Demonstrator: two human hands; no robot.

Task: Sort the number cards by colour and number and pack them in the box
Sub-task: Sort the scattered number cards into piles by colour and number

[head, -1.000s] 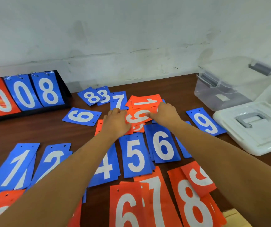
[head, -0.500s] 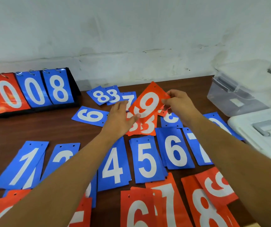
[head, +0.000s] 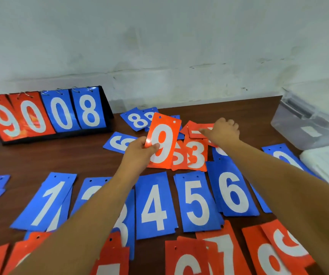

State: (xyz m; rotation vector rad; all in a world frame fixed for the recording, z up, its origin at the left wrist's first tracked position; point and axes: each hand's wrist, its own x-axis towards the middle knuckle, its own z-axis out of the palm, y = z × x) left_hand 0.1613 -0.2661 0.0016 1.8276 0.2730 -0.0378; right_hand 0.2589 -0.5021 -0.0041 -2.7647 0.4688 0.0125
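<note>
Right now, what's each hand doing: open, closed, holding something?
Left hand: holds the red 9 card, thumb on its face.
Right hand: on the red card pile; grip cannot be told.

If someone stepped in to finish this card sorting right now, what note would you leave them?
Left hand grips the orange plastic card numbered 9, held above the table. Right hand reaches into the small orange card heap; grip unclear.
Done: blue cards lie in a row, 1 to 6; orange piles started nearest.
Left: sort the heap and loose blue cards behind it, then pack the clear plastic box at right.
</note>
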